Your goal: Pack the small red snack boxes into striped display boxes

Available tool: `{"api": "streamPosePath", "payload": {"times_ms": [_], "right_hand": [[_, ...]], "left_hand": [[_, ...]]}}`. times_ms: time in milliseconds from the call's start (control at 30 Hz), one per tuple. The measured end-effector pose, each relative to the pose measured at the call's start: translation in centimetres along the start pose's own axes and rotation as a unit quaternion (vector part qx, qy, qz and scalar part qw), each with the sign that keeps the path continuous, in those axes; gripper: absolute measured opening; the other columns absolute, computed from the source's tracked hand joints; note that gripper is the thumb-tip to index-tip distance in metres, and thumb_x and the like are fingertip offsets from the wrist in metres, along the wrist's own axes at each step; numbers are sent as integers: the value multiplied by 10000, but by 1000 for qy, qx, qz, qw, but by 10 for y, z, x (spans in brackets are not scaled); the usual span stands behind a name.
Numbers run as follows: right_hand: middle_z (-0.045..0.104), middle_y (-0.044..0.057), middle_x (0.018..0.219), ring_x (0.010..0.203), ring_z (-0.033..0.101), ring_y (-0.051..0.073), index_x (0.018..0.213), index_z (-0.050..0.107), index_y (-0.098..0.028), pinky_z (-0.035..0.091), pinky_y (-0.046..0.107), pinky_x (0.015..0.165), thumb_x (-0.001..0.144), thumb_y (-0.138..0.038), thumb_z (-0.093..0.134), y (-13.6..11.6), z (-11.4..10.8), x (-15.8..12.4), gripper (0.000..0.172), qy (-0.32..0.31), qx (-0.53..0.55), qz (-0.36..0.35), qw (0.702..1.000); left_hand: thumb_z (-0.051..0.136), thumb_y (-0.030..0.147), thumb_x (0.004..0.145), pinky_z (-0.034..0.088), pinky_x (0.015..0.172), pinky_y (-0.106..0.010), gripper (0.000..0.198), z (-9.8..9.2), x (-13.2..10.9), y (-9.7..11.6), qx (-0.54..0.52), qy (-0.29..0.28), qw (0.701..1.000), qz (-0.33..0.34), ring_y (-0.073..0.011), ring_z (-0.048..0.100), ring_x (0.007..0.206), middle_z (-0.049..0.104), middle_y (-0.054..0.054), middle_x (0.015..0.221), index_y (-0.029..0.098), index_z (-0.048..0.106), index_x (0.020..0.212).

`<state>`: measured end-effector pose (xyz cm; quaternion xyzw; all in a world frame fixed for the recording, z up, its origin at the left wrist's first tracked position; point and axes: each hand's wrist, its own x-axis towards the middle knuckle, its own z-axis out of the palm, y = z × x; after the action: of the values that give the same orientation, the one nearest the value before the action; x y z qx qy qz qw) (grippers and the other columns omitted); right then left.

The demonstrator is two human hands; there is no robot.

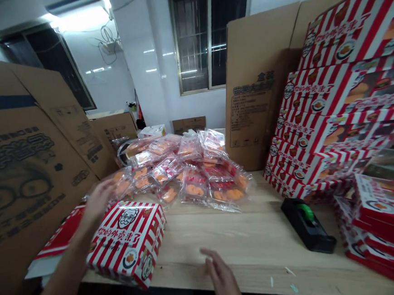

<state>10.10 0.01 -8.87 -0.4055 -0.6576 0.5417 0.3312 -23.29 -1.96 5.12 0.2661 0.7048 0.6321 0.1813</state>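
Note:
A red-and-white striped cardboard box [129,237] with a cartoon face on its lid sits closed near the table's front edge. My left hand [100,196] is at the box's far left side, beside the nearest clear plastic packets of orange pieces [193,188]. Its fingers are blurred, so I cannot make out whether it grips a packet. To the right of the box, my right hand [222,275] hovers by the table's front edge with its fingers apart and nothing in it.
Striped boxes [300,157] rise in a tall stack at the right. In front of them stand a black tape dispenser [307,225] and a pile of flat red boxes [387,223]. Large brown cartons [257,92] flank the table. Red-and-white flat card [62,233] lies at the left.

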Motion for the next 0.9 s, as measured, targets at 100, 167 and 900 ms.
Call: {"api": "streamPosePath", "payload": {"times_ms": [100, 167, 900], "right_hand": [[442, 102, 1326, 1236, 388, 225, 1300, 400, -204, 316, 408, 1030, 885, -478, 355, -40, -12, -12, 499, 105, -38, -141, 984], [297, 33, 1424, 1319, 228, 242, 1329, 369, -266, 208, 468, 1075, 887, -395, 393, -50, -14, -20, 461, 66, -100, -251, 961], [524, 167, 1202, 1130, 494, 299, 1025, 627, -166, 429, 452, 935, 824, -571, 374, 34, -195, 100, 517, 329, -256, -100, 903]], "left_hand": [[593, 482, 710, 390, 945, -326, 374, 61, -106, -20, -82, -176, 980, -33, -257, 474, 1135, 588, -56, 1151, 226, 623, 981], [495, 643, 699, 376, 961, -397, 574, 106, -171, -32, -236, -338, 895, -171, -273, 483, 1139, 574, -89, 1177, 240, 574, 1100], [614, 383, 717, 412, 866, -332, 549, 302, 49, 52, 51, -393, 913, 94, -276, 544, 1041, 586, -109, 1154, 159, 492, 1204]]}}
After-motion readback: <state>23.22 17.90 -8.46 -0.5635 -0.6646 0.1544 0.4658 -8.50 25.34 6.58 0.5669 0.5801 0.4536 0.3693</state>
